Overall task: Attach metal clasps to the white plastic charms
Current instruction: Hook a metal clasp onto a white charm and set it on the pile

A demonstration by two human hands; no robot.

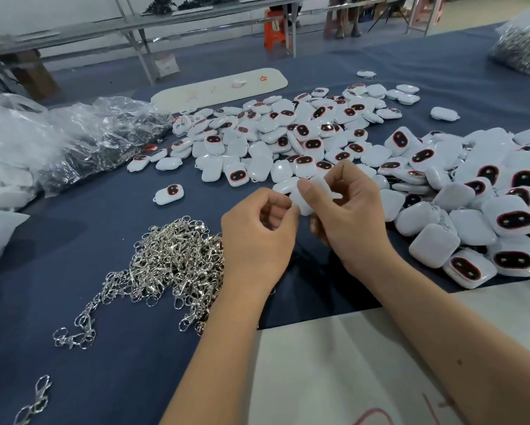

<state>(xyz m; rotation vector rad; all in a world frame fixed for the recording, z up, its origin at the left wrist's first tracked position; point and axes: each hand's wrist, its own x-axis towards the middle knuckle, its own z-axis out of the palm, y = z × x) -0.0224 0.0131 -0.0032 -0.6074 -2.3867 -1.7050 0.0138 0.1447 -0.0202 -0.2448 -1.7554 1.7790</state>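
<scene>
A clasp is judged to be going onto one charm (303,200), held above the tabletop (110,228) between both hands. The right hand (349,219) pinches it; the left hand (257,237) fingers are curled at its edge (any clasp there is hidden). Next, the clasp must be hooked through the loop.

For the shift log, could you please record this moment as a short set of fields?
left hand: fingers curled at the charm's edge; any clasp in them is hidden
right hand: grips a white charm
clasp pile: loose on the blue cloth, left of the hands
charm piles: beyond and to the right of the hands
plastic bags: far left
</scene>
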